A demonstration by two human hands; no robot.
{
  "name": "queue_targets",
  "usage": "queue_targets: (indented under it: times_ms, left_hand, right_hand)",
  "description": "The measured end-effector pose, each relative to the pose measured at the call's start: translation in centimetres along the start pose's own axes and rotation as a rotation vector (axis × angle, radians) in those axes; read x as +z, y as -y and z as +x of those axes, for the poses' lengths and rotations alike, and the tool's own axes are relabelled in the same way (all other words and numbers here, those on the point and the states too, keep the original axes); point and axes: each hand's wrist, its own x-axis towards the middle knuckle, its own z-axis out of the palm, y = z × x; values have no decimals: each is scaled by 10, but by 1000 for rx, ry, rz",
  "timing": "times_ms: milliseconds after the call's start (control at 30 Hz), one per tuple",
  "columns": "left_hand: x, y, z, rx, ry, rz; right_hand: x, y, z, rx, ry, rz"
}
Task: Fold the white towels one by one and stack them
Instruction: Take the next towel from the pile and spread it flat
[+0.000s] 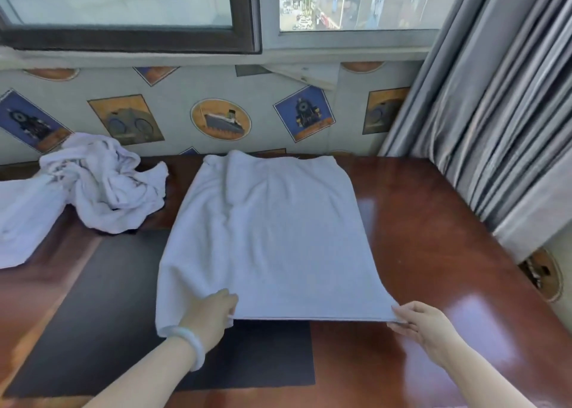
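Our left hand [213,311] and right hand [424,324] each pinch a near corner of the white towel [269,237], which lies spread flat across the dark mat [108,314] and worktop [433,222], with crumpled towels [102,181] heaped far left.

A glossy reddish-brown desk [427,228] stands against a wall [266,98] papered with ship and locomotive pictures. A dark mat [102,314] lies on it. Above, a window [123,2] admits daylight; a grey curtain [495,104] hangs at right.
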Motion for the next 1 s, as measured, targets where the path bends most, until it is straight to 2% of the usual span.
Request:
queue_targets:
  times_ms: [100,200,333,500,567,600,667,733,800,833,1000]
  left_hand:
    - [-1,-8,-15,-32,-36,18]
    - [15,-16,-35,20,-13,36]
    - [63,-16,-64,64,119,35]
    - [94,-4,-89,57,93,-65]
    - [92,-4,-91,65,77,-81]
    - [90,-6,-90,54,55,-106]
    - [84,-8,-90,-51,-40,-174]
    - [78,-4,-88,-276,-156,-255]
    - [75,9,-88,-491,-230,-309]
    - [74,18,-89,-543,-242,-281]
    - [74,54,-91,-468,-173,-54]
  right_hand:
    - [0,-11,-11,-66,-98,-59]
    - [-12,-27,-19,-109,-208,-192]
    - [-28,-62,-29,-59,-332,-459]
    - [-19,-83,-42,-136,-407,-988]
    - [-4,-85,-45,-313,-433,-1267]
    - [8,-87,-47,-438,-389,-1375]
    - [38,-93,-54,-621,-134,-1484]
    - [61,-101,-57,-688,96,-1544]
    - [71,-104,-56,-763,124,-1558]
    - [71,-105,-55,-804,108,-1541]
    - [69,-102,-53,-982,150,-1667]
